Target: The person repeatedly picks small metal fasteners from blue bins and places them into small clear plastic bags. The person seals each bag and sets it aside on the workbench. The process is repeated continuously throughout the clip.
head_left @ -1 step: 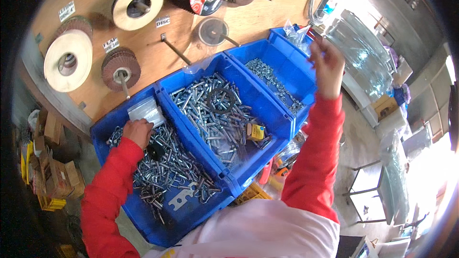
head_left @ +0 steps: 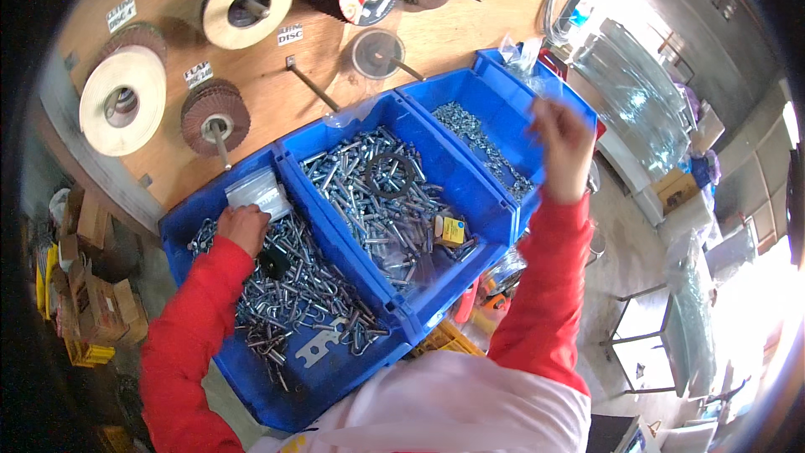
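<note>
My left hand (head_left: 243,229) is in the left blue bin (head_left: 281,382), fingers curled at the near edge of a clear plastic bag (head_left: 258,195) with whitish contents. U-shaped bolts and other metal fasteners (head_left: 293,294) lie heaped around it, with a black piece (head_left: 272,262) beside the hand and a flat grey spanner-like plate (head_left: 319,344) nearer me. Raised over the right end of the bins, my right hand (head_left: 563,147) is smeared by motion. Its fingers are too blurred to read, and nothing can be made out in them.
The middle bin holds loose bolts (head_left: 352,197), a dark ring (head_left: 390,176) and a small yellow box (head_left: 449,231). Small fasteners (head_left: 478,143) fill part of another bin. Abrasive discs (head_left: 215,122) hang on pegs along the wooden board (head_left: 268,75). Cardboard boxes (head_left: 105,310) stand low at left.
My right hand has come down a little toward me and slightly left, over the right bins. My left hand stays at the plastic bag.
</note>
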A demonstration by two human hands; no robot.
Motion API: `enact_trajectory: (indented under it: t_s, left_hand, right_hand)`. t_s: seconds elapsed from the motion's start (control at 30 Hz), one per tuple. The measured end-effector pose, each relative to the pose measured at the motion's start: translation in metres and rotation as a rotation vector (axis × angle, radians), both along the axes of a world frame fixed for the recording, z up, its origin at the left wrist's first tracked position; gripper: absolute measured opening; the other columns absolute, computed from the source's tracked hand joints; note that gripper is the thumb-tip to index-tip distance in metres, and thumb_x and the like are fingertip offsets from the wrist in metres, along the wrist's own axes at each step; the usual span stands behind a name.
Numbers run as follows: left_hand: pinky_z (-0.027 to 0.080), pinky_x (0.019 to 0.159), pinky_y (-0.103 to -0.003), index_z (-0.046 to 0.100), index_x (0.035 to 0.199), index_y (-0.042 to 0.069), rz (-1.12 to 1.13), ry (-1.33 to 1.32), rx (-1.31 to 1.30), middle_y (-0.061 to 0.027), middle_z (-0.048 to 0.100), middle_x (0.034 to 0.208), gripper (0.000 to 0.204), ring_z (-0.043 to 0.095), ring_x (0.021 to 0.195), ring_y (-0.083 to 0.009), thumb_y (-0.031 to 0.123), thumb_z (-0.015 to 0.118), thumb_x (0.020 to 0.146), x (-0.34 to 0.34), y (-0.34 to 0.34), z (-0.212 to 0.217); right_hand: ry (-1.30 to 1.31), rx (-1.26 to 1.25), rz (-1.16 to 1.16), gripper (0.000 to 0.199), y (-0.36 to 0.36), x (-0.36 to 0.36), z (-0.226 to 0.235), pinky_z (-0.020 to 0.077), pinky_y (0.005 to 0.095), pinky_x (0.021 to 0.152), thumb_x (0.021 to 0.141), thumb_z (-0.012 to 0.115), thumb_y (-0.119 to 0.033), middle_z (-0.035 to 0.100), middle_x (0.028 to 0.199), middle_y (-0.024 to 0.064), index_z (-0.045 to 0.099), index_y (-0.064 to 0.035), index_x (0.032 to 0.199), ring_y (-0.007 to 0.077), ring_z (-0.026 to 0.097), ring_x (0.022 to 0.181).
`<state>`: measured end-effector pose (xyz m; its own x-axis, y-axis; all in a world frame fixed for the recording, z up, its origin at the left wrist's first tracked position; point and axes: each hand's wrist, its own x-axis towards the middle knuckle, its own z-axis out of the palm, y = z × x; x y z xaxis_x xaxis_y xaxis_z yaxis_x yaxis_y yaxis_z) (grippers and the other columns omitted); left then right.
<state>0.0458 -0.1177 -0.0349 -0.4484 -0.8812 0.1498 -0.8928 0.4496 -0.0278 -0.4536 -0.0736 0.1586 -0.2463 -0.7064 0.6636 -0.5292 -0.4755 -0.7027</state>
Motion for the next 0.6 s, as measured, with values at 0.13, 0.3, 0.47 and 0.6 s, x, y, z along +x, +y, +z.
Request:
enact_trajectory:
  t_s: [0.13,0.3,0.47,0.6]
  left_hand:
    - [0.053,0.074,-0.051,0.073,0.083,0.012,-0.026,0.034,-0.09,-0.0111,0.069,0.083,0.011,0.068,0.081,-0.0373,0.023,0.071,0.086,-0.001,-0.01,0.0]
    - [0.05,0.063,-0.049,0.06,0.072,0.006,0.024,0.603,-0.314,-0.0164,0.066,0.075,0.026,0.067,0.072,-0.0368,0.02,0.064,0.094,-0.01,0.011,0.048]
    - [0.042,0.051,-0.042,0.059,0.072,0.0,-0.004,0.907,0.053,-0.0202,0.054,0.06,0.041,0.056,0.05,-0.0316,0.028,0.063,0.102,-0.038,0.082,0.097]
    - [0.038,0.053,-0.039,0.06,0.073,-0.001,-0.105,0.922,0.302,-0.0105,0.048,0.057,0.037,0.048,0.056,-0.0134,0.023,0.064,0.102,-0.059,0.134,0.106]
  right_hand:
    - [-0.012,0.176,0.089,0.006,0.089,0.095,-0.08,0.0517,0.0271,0.065,0.091,0.07,0.0,0.073,0.078,0.0083,0.073,0.0038,0.088,0.0124,0.066,0.071]
    - [-0.014,0.182,0.164,0.003,0.133,0.161,-0.106,0.054,0.0307,0.068,0.086,0.072,0.003,0.073,0.078,0.0143,0.074,0.0039,0.088,0.0211,0.071,0.071]
    - [0.266,-0.032,0.334,0.089,0.141,0.202,-0.103,0.0451,0.0486,0.104,0.069,0.094,-0.036,0.058,0.137,0.0281,0.057,0.0068,0.137,0.0425,0.058,0.121]
    - [0.495,0.113,0.329,0.11,0.139,0.23,-0.101,0.0419,0.0518,0.105,0.062,0.095,-0.043,0.053,0.141,0.0268,0.044,0.0051,0.148,0.0451,0.052,0.127]
